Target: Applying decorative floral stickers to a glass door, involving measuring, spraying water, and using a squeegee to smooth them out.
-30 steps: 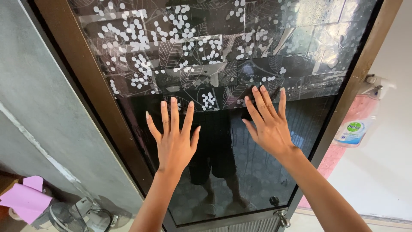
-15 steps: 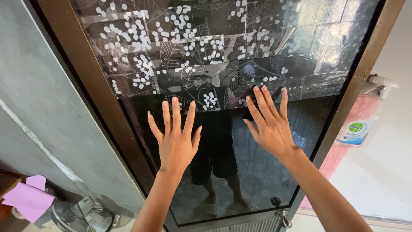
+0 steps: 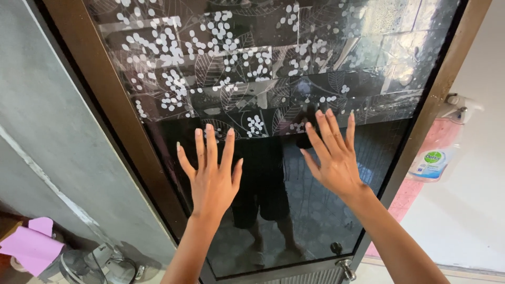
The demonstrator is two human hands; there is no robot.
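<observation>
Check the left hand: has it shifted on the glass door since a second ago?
No. The left hand lies flat on the glass door, fingertips just under the patterned film as before.

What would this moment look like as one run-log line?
left hand: open, flat on glass door panel | right hand: open, flat on same panel | patterned film: above fingertips

dark glass door, both hands flat (fingers spread)
</observation>
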